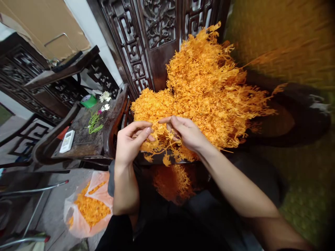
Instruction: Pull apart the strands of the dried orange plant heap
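A large heap of orange plastic flower sprigs [209,90] with thin, frilly branches rises in front of me. Over its near edge, my left hand [132,141] has its thumb and forefinger closed on a small orange piece [156,122]. From the other side, my right hand [187,132] is closed around an orange sprig, forefinger reaching toward the left fingertips. Several branches with small blossoms [166,159] hang below the hands. Exactly where the held piece ends and the heap begins is hard to make out.
On the left, a carved dark wooden chair [81,139] bears a white remote control [67,141], a green tape roll [89,101], green stems [94,123] and white flowers [105,97]. A pinkish plastic bag [72,223] of orange pieces lies on the floor.
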Tool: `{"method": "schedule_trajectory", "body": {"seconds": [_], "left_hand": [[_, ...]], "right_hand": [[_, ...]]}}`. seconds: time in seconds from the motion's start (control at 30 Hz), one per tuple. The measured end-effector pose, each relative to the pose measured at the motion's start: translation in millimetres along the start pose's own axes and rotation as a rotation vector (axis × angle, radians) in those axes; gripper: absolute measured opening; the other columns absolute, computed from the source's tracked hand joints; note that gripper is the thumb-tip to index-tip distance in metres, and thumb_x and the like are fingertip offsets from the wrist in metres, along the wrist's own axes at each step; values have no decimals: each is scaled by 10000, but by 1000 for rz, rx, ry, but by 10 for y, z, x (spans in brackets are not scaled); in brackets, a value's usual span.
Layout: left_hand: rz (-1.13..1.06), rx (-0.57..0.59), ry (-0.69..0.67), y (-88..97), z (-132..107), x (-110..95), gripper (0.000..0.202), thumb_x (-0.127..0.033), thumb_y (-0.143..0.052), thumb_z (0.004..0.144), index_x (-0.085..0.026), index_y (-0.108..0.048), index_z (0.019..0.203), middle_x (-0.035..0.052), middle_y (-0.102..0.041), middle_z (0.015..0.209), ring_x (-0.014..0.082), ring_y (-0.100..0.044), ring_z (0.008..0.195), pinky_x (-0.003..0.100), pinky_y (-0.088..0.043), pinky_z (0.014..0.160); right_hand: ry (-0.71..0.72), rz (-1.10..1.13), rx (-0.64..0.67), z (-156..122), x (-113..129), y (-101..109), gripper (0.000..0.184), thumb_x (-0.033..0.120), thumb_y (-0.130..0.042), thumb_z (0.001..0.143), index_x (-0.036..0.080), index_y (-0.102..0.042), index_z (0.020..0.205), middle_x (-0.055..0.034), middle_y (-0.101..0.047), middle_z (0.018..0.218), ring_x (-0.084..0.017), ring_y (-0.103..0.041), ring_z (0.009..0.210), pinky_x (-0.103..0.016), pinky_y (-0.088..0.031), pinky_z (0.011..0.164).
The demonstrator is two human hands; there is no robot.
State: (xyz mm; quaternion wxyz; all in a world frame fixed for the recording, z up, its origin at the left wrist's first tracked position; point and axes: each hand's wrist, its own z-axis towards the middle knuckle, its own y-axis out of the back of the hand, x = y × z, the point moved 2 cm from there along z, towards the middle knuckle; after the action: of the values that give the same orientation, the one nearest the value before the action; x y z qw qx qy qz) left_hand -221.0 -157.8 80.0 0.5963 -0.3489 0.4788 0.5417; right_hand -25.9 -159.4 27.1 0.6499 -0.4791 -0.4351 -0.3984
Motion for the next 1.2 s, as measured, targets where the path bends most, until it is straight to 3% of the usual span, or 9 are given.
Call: {"method": "schedule_trajectory", "body": {"seconds": [0.13, 0.23, 0.33, 0.47, 0.53, 0.7, 0.9, 1.07, 1.2], "left_hand": [[61, 144, 121, -20, -13, 15, 359, -289, -817, 851, -211, -773, 1199, 17, -741, 813, 138, -743, 617, 212, -564, 548], [141, 160, 101, -86, -23, 22, 153, -294, -807, 858, -182, -822, 962, -2, -670, 691, 93, -633, 503, 194, -463, 452], [80, 4, 15, -116, 14, 43, 159, -304, -825, 844, -166, -791, 772, -13, -619, 644, 62, -548, 462, 194, -378, 422], [-182, -380, -72, 48, 129, 87, 232, -351, -874, 780, -166, -737, 749, -55, -575, 561, 40, -477, 398, 171, -327, 380], [-251, -437, -74, 110, 168, 104, 257, -372, -887, 763, -164, -740, 794, -56, -600, 587, 41, -501, 402, 162, -356, 377], [-248, -157, 31, -23, 131, 120, 276, -367, -890, 777, -154, -791, 922, 4, -722, 720, 83, -645, 495, 195, -535, 475], [-266, -72, 53, -113, 54, 38, 230, -288, -888, 792, -174, -801, 971, 24, -776, 806, 141, -760, 632, 263, -660, 639], [-305, 11, 108, -171, 47, 31, 251, -287, -899, 778, -170, -795, 974, 35, -792, 820, 157, -778, 657, 255, -659, 645], [-296, 59, 142, -191, 35, 84, 263, -295, -887, 792, -169, -788, 1000, 37, -788, 788, 155, -773, 654, 258, -653, 659]], "right_hand": [[96, -321, 75, -45, 53, -74, 436, 623, -641, 949, 197, -721, 893, 10, -586, 724, -140, -544, 710, -298, -405, 665], [187, -545, 35, -95, 125, -151, 412, 511, -620, 996, 184, -637, 746, 20, -554, 678, -122, -501, 663, -295, -356, 645], [274, -644, -61, -159, 202, -197, 449, 437, -566, 1031, 194, -514, 657, 45, -411, 579, -104, -384, 568, -301, -285, 587], [316, -502, -151, -260, 289, -119, 396, 421, -516, 1061, 200, -553, 735, 27, -469, 615, -111, -425, 569, -298, -319, 568], [271, -352, -126, -291, 312, -77, 381, 458, -518, 1062, 204, -582, 786, 24, -479, 642, -112, -440, 569, -291, -340, 549], [244, -162, -67, -266, 389, -62, 278, 369, -543, 1059, 231, -682, 1256, 35, -526, 705, -110, -510, 555, -283, -419, 541], [319, -26, -133, -206, 407, 41, 205, 248, -661, 960, 266, -799, 1111, -52, -642, 1153, -115, -583, 717, -305, -443, 603], [128, 199, -35, -138, 178, -116, 278, 351, -654, 974, 229, -739, 1209, 17, -536, 743, -110, -426, 620, -273, -346, 557], [129, 52, -36, -139, 173, -218, 396, 548, -597, 1001, 190, -726, 1107, 54, -392, 642, -107, -359, 577, -271, -313, 530]]}}
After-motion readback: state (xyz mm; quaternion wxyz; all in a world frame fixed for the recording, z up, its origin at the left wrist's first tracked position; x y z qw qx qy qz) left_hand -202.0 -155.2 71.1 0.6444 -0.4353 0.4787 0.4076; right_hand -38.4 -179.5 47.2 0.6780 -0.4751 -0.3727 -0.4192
